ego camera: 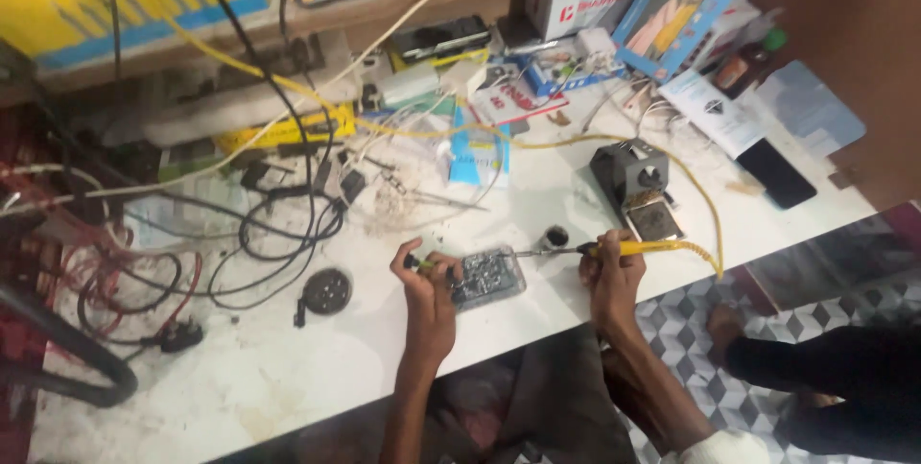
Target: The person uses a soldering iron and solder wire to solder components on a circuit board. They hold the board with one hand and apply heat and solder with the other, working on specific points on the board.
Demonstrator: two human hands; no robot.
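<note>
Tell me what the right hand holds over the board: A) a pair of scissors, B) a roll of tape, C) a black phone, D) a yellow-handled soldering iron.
D: the right hand grips a soldering iron with a yellow handle, its tip reaching toward the board that the left hand steadies on the table.

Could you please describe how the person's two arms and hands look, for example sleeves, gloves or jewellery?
Both arms are bare from the hand to above the elbow. The left hand and the right hand wear no gloves, and no ring, watch or bracelet shows at this size. At the lower edge of the picture, a bit of white cloth, perhaps a rolled sleeve, covers the right upper arm.
</note>
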